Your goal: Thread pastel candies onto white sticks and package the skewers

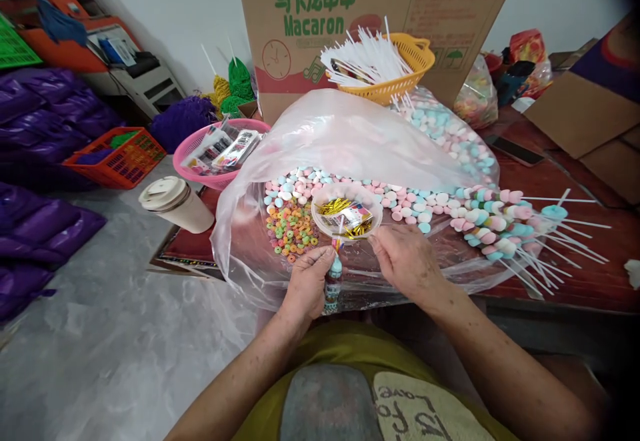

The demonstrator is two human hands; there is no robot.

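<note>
- At the near side of the table (600,274), the left hand (306,282) is pinching the neck of a wrapped candy stick (333,281) between closed thumb and fingers.
- Position of the candy stick: its neck is sitting at the left thumb and fingertips; its clear-wrapped body, pale blue at the top, is hanging below them, beside the curled fingers.
- A white stick end is pointing up above the left fingertips, overlapping the bowl in this view.
- The right hand (413,264) is holding its thumb and fingers bent and drawn together at the right side of the bowl's rim; whether they are gripping anything cannot be told.
- The bowl (320,227), pale and round, is holding gold ties (340,206) and a printed packet (357,214), just beyond both hands.
- Coloured candy rings (290,227) are lying loose on the plastic bag (330,127), left of the bowl.
- Pink, white and blue candies (400,204) are spreading behind and right of the bowl.
- Filled skewers (500,221) are lying in a pile well to the right.
</note>
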